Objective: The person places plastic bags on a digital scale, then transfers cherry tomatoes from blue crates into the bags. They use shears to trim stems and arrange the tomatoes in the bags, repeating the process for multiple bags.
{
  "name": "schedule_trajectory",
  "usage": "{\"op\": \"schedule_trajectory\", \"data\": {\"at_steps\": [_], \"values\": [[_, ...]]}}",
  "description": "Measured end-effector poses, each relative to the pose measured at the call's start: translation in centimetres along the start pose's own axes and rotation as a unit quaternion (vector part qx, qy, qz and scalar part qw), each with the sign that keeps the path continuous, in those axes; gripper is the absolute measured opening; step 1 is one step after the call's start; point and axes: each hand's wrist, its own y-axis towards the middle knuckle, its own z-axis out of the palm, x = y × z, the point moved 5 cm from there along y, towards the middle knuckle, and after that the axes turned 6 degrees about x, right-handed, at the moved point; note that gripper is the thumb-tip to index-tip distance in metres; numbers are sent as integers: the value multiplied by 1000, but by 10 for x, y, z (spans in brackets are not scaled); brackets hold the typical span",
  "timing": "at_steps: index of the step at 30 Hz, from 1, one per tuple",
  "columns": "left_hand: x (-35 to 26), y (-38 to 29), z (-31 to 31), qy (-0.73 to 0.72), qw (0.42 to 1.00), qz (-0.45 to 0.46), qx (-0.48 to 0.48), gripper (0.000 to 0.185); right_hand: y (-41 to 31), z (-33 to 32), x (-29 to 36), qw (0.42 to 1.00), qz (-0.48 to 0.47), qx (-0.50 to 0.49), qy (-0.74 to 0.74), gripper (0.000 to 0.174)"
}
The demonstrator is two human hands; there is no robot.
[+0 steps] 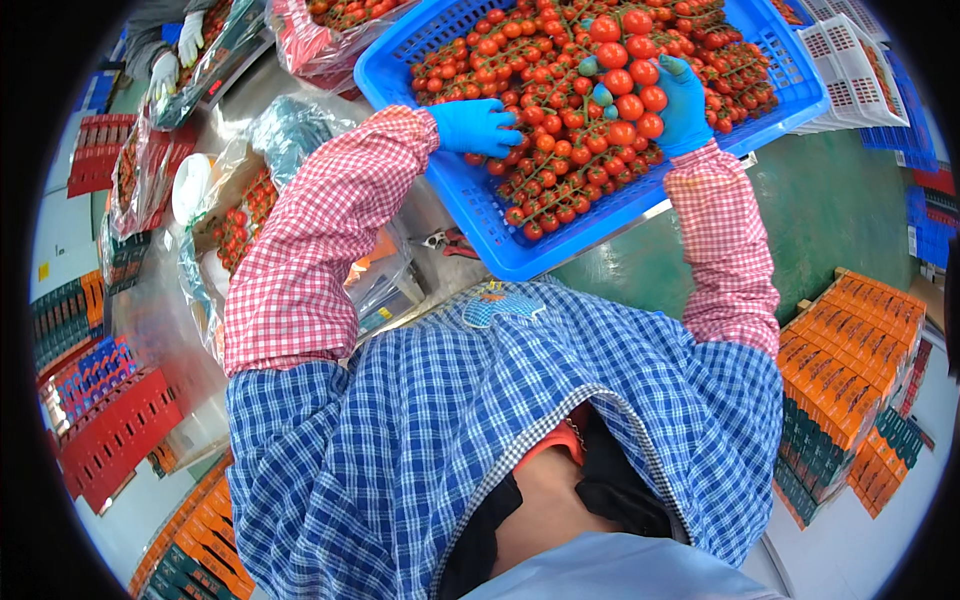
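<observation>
A blue plastic crate stands before me, heaped with red cherry tomatoes on the vine. My right hand, in a blue glove, holds up a truss of cherry tomatoes above the heap. Its darkened fingertips show between the fruit on the truss's left side. At the crate's left side is my left hand, also gloved in blue. Its fingers are slightly apart over the heap, with no fruit visible in them; the palm side is hidden.
Red-handled pruning shears lie on the metal table beside the crate. Left of my arm, a plastic-lined box contains tomatoes. A co-worker's gloved hands are at upper left. Orange cartons are stacked at right, near white crates.
</observation>
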Motion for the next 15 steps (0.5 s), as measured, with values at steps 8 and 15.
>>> {"op": "schedule_trajectory", "data": {"at_steps": [8, 15], "values": [[-5, -4, -9, -7, 998, -36, -51, 12, 27, 5, -21, 997, -61, 25, 37, 57], [10, -56, -28, -761, 516, -316, -235, 27, 10, -11, -27, 995, -81, -54, 6, 59]]}}
